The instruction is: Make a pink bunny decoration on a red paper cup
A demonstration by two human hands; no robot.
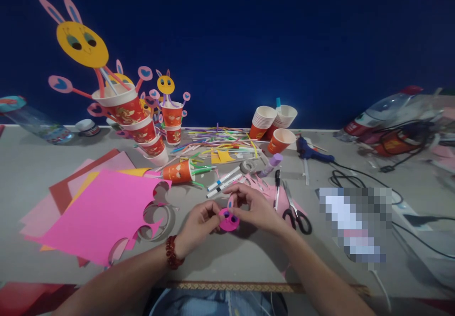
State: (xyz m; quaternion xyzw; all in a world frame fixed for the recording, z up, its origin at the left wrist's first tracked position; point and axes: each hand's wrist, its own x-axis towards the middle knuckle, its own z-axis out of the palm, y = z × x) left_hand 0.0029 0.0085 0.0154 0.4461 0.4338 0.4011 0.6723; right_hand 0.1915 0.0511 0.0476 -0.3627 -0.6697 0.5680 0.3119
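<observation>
Low over the front middle of the table, my left hand [202, 221] pinches the left edge of a round pink paper face [229, 225] with dark eyes on it. A small pale-pink paper ear [230, 203] with a blue centre stands at the face's top edge. My right hand [256, 208] has its thumb and fingers closed on that ear from the right. Whether the ear is stuck to the face I cannot tell. Just right of my right hand lie black-handled scissors [297, 215] and a black pen [277, 183]. Two markers [223, 182] rest beyond my hands.
Pink paper sheets [103, 212] with round cut-outs and a tape roll [163, 221] lie left. Stacked red cups [122, 107] with paper figures rise behind them. Pipe cleaners [213, 140], more cups [280, 140], a glue stick [272, 164] and a blue glue gun [314, 152] with its cord lie farther back.
</observation>
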